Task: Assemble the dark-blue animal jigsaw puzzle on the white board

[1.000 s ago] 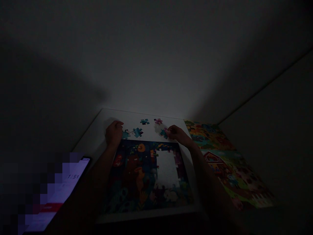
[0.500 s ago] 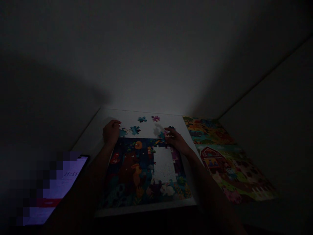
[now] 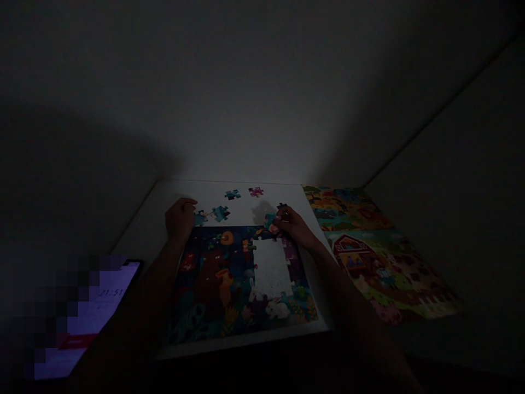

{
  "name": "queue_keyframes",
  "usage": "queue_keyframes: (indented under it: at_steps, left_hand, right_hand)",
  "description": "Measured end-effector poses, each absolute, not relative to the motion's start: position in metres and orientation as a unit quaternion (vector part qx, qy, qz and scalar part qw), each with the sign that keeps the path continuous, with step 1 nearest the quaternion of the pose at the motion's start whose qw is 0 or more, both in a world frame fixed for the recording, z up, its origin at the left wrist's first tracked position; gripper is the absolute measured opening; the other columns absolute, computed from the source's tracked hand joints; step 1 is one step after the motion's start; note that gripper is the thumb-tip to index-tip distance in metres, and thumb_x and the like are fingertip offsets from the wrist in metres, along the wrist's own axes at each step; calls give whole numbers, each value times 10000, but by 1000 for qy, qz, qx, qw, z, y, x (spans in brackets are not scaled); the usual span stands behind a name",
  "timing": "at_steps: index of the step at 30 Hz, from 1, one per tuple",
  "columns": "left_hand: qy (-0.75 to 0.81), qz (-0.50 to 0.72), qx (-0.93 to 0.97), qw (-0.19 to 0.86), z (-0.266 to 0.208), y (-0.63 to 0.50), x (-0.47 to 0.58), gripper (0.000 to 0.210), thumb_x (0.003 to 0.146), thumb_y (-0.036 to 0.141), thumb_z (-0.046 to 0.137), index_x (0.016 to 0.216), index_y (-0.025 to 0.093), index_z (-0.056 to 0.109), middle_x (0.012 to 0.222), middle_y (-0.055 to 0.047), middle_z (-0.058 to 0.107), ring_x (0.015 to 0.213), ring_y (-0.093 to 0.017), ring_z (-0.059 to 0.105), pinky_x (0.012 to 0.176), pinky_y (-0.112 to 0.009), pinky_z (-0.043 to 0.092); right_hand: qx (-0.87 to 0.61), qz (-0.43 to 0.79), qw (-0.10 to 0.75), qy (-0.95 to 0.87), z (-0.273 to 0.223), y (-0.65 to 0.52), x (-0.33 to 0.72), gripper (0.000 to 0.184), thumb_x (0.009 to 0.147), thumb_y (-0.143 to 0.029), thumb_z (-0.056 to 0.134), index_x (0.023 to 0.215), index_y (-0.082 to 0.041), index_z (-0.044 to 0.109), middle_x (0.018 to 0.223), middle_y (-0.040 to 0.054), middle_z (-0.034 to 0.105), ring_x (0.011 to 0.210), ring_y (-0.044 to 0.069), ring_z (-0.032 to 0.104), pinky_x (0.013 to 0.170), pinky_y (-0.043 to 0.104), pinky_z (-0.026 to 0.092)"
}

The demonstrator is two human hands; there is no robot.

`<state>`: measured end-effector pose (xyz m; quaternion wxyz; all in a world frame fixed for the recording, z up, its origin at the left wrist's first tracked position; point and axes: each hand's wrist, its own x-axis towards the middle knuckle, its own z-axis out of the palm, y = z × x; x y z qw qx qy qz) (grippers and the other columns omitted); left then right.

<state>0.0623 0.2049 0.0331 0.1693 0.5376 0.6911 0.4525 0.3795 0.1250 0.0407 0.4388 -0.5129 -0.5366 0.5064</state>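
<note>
A puzzle (image 3: pixel 209 273) with a dark forest picture lies before me, with a pale rectangular gap (image 3: pixel 271 268) right of its middle. My right hand (image 3: pixel 293 225) pinches a teal and pink puzzle piece (image 3: pixel 269 221) just above the puzzle's top edge. Behind its fingers a dark puzzle piece (image 3: pixel 282 206) shows in part. My left hand (image 3: pixel 179 220) rests at the puzzle's upper left with curled fingers; whether they hold anything is hidden. Right beside it lie a teal puzzle piece (image 3: pixel 200 218) and another bluish puzzle piece (image 3: pixel 220 213).
Farther back lie a blue-green puzzle piece (image 3: pixel 232 194) and a pink-purple puzzle piece (image 3: pixel 256 191). Two colourful pictures, an animal scene (image 3: pixel 348 208) and a farm scene (image 3: pixel 389 276), are on the right. A lit phone (image 3: pixel 102 306) is at lower left. Pale walls (image 3: pixel 246 109) enclose the dim table.
My right fingers have closed on the teal and pink puzzle piece, which now shows more clearly. My left hand stays by the same pieces. The whole view has shifted slightly.
</note>
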Motion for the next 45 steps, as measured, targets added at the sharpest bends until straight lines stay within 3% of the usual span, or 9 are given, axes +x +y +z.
queue_keyframes:
  at_steps: [9,14,24,34,40,45]
  left_hand:
    - [694,449,538,164,34,206,63,317,735,222,416,826,186,717,775,-32,692,645,-170,585,548,-258,366]
    - [683,460,544,160,32,206,62,319,731,217,413,820,186,718,784,-34,697,641,-172,594,553,-262,381]
    - [683,455,552,151,33,205,63,315,742,196,418,827,190,722,789,-32,709,760,-195,651,646,-271,435]
    - [682,452,553,161,33,206,63,312,739,200,411,820,192,712,786,-29,703,758,-195,644,642,-272,440]
    - [683,451,553,154,29,209,61,299,729,196,420,807,199,708,768,-25,692,707,-186,626,607,-270,430]
    - [675,457,555,165,32,205,63,301,743,198,423,828,200,712,773,-22,687,670,-174,613,566,-255,419]
  right_hand:
    - [-514,511,458,-514,31,129,381,402,713,-460,745,830,-236,432,644,-61,587,516,125,580,486,239,444]
    - [-496,517,469,-516,32,127,380,388,714,-402,763,872,-242,448,718,-56,604,561,119,599,518,240,472]
    - [-487,521,429,-554,36,126,380,456,745,-340,728,1151,-238,548,790,-30,631,619,126,627,556,245,490]
    - [-500,523,400,-563,36,126,380,444,706,-320,748,1127,-221,644,855,-9,646,631,122,592,606,269,486]
    - [-509,449,479,-557,41,128,389,389,705,-318,746,1078,-243,668,962,2,660,788,154,622,724,293,499]
    - [-507,443,499,-546,47,127,393,360,712,-319,728,1053,-238,646,890,-11,651,740,152,620,686,292,488]
